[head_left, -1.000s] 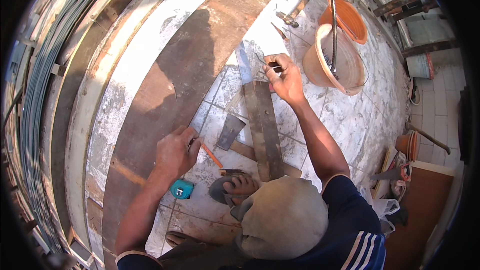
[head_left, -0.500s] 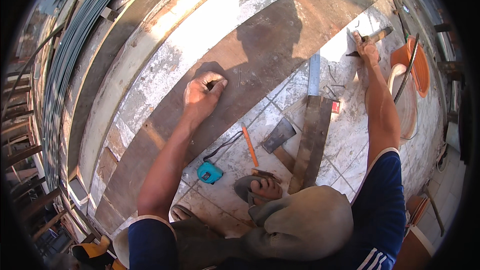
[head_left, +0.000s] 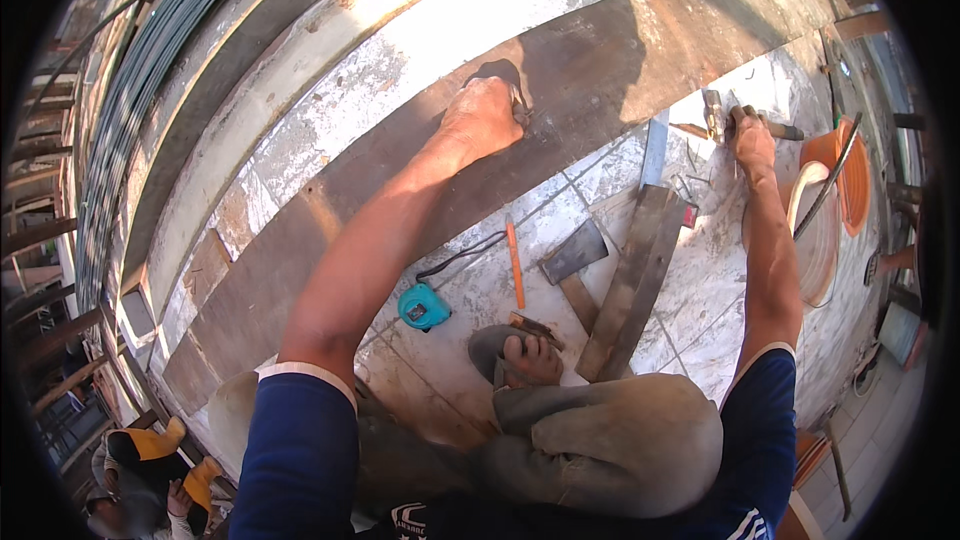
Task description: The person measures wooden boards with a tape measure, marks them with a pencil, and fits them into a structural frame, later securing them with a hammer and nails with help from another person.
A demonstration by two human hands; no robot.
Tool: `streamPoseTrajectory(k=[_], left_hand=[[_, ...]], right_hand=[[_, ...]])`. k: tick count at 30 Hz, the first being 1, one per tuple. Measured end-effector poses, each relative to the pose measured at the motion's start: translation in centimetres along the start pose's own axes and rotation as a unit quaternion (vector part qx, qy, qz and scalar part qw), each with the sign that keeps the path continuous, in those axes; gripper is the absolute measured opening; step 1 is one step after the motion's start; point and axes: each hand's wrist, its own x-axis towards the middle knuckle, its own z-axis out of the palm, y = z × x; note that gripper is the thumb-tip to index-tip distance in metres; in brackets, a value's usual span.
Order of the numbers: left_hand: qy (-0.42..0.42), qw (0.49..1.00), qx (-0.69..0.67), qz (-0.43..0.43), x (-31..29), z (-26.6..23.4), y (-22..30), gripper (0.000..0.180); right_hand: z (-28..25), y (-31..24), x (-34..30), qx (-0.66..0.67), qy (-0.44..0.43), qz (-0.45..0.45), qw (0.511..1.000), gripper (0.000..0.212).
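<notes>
My left hand is closed low over a long brown wooden board, fingertips pinched together near its surface. Whatever they may hold is hidden. Over to the right, my right hand is wrapped round the handle of a hammer, whose metal head sticks out to the left of the fingers. Several loose nails lie on the tiled floor near it. A metal ruler or square blade reaches from a short dark wood piece toward the board.
Closer to me lie a teal tape measure, an orange pencil and a dark flat blade on a wooden handle. Orange tubs stand at right. Long rods and beams run along the left. Another person is at lower left.
My left hand has moved up and right along the board, and its fingers have closed further. My right hand, loosely spread at the hammer before, now grips its handle. The view has shifted.
</notes>
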Motion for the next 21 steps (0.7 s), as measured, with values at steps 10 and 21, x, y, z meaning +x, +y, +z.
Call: streamPoseTrajectory(k=[10,21], left_hand=[[0.012,0.883,-0.469,0.017,-8.5,0.3,-5.5,0.007],[-0.003,0.899,-0.429,0.088,-7.2,0.9,-6.2,0.010]], right_hand=[[-16.0,-7.6,-5.3,0.325,0.220,-0.104,0.914,0.033],[-26.2,-19.4,-16.2,0.883,0.051,0.032,0.465,0.059]])
